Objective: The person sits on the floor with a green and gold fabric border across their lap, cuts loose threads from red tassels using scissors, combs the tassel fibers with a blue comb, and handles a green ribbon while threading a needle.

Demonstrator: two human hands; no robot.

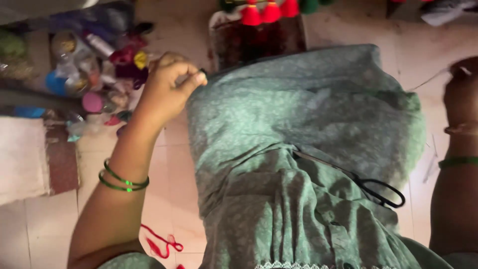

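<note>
Left grip (pixel 172 82) pinched shut at green cloth's (pixel 308 114) edge; right grip (pixel 460 92) blurred — cannot tell; scissors (pixel 358 182) lie between.

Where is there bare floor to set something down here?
Bare tile lies below the left hand, between the white cloth and the green-clad lap, above the red thread. The craft clutter upper left is crowded. Scissors occupy the lap.

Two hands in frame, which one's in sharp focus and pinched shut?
The left hand, fingertips pinched together above the green bangles. The right hand is blurred at the frame edge.
</note>
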